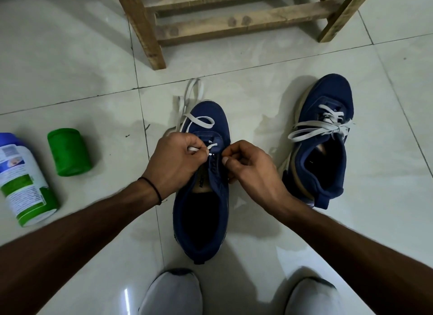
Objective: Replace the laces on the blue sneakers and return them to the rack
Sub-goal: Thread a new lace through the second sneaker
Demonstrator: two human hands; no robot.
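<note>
A blue sneaker [201,207] stands on the tiled floor in front of me, toe pointing away. A white lace [199,121] loops loosely over its toe and trails onto the floor beyond. My left hand [173,160] pinches the lace end at the left eyelets. My right hand [250,164] pinches the right eyelet edge of the same shoe. The second blue sneaker [325,136] lies to the right, its white lace [321,128] tied in a bow. The wooden rack [234,21] stands at the back.
A green cap [69,151] and a white-and-green bottle [22,181] lie on the floor at the left. My white-clad knees [173,293] show at the bottom edge. The rack's leg [150,38] stands just beyond the shoe's toe.
</note>
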